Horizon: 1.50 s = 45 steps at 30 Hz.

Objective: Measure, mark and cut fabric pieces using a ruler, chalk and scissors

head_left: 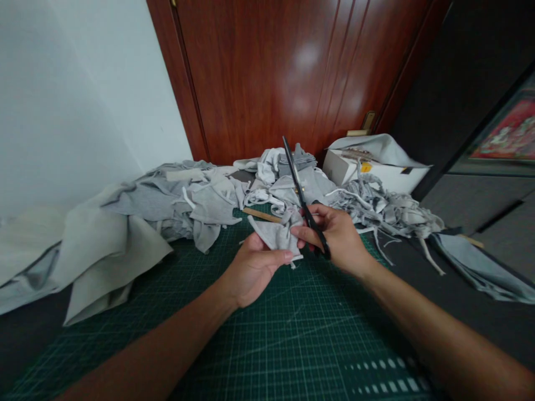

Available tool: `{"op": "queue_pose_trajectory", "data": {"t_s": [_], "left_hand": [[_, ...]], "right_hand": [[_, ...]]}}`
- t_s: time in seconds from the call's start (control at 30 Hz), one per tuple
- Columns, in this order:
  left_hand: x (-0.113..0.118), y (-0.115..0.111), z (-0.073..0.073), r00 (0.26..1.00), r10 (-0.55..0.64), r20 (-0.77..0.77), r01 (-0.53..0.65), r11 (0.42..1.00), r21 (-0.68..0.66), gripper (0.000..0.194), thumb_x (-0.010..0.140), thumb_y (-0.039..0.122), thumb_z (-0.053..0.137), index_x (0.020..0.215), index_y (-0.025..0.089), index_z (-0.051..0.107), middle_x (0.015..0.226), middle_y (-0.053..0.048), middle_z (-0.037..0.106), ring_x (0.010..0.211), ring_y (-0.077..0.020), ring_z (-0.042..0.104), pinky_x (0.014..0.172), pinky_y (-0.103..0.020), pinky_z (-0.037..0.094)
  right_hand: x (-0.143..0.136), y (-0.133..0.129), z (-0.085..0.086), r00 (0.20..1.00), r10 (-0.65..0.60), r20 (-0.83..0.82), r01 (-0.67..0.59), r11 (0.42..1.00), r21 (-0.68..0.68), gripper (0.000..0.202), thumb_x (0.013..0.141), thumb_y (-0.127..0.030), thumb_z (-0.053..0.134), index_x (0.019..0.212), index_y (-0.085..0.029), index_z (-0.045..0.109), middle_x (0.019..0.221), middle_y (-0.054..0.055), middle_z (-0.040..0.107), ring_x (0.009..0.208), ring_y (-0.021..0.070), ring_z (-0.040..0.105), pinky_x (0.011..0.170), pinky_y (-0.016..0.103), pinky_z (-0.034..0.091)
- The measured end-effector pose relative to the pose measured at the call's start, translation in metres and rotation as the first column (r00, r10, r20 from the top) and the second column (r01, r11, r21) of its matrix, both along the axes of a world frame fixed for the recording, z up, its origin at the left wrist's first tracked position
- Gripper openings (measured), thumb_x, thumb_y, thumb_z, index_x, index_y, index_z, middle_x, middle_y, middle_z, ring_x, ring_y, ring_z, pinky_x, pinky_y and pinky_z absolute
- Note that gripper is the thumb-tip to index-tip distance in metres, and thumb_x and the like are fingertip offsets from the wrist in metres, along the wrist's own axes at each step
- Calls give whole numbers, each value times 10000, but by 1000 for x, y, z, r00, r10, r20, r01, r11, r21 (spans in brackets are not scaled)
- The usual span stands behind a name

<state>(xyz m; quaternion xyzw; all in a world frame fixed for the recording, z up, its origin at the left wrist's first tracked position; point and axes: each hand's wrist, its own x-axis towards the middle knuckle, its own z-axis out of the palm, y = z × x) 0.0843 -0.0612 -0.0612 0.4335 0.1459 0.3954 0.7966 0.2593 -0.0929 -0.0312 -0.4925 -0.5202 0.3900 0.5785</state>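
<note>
A small piece of light grey fabric (273, 234) is pinched in my left hand (254, 267), bunched up at its upper right. My right hand (334, 234) grips a pair of black-handled scissors (297, 178), whose blades point up and away from me. The fingertips of that hand also touch the right side of the fabric. Both hands are just above the green cutting mat (267, 340). A wooden strip (262, 215), perhaps a ruler, lies behind the fabric and is partly covered.
Grey fabric scraps (200, 203) are heaped at the back left, beside a large pale sheet (112, 245). Behind the hands lie more folded scraps (271, 166). At the back right are a white box (376, 170) and a tangle of fabric strips (388, 206). A brown door (267, 72) stands behind.
</note>
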Motion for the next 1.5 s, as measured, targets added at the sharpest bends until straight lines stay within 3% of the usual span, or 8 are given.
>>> {"op": "queue_pose_trajectory", "data": {"t_s": [0.23,0.43,0.73,0.87,1.07,1.27,1.37,1.5], "left_hand": [[1,0,-9,1000,20,-6,-20,1000,-17,217,783,94,810,993,137,779,913,-52,760,819,-157,687,821,-286,543],[3,2,-15,996,-24,-91,23,1000,-8,322,711,47,854,1014,139,797,962,-61,783,870,-173,703,860,-299,541],[1,5,-8,985,-110,-133,111,994,2,424,603,-23,840,991,142,794,938,-67,777,870,-198,691,847,-319,498],[0,1,-5,989,-100,-112,104,994,31,373,617,-37,804,944,142,787,864,-48,762,825,-181,674,858,-323,496],[1,-3,-5,992,-54,-110,53,998,-16,377,620,-11,809,969,130,792,994,-77,777,897,-198,680,901,-335,496],[3,-3,-8,995,-42,-90,39,999,-36,369,622,-20,832,959,127,800,969,-71,783,896,-191,695,895,-323,519],[2,-4,-5,998,-15,-61,13,999,-42,390,650,-10,830,1013,128,792,1034,-90,787,940,-224,714,904,-361,545],[-1,-3,3,1000,-14,-25,14,1000,23,334,719,40,801,1042,119,779,1006,-103,786,854,-244,726,846,-409,568]], "right_hand": [[-8,-10,-19,1000,20,-13,-20,1000,-4,429,674,-337,971,937,-160,681,596,-29,706,469,91,588,434,178,451],[-6,-12,-25,1000,17,-10,-17,1000,16,440,672,-340,979,966,-184,693,695,-20,731,510,106,611,479,217,522],[3,-14,-29,996,-81,47,81,997,11,519,641,-446,980,1000,-214,685,718,-9,720,542,154,630,514,287,562],[3,-15,-29,994,-81,73,79,997,19,520,651,-457,973,1008,-212,686,744,3,739,536,150,627,513,284,554],[0,-16,-30,995,-77,60,75,997,27,527,645,-440,979,1011,-206,680,703,-17,708,533,141,602,500,266,517],[-3,-16,-28,994,-100,51,98,995,37,515,642,-459,978,984,-199,694,696,-18,709,508,125,574,463,246,484],[-5,-17,-28,993,-96,68,94,995,23,479,704,-533,928,972,-199,713,682,-13,707,477,122,567,426,242,467],[-6,-18,-29,994,-72,83,73,997,-8,452,785,-609,847,882,-196,694,565,-16,656,436,128,570,401,232,448]]}}
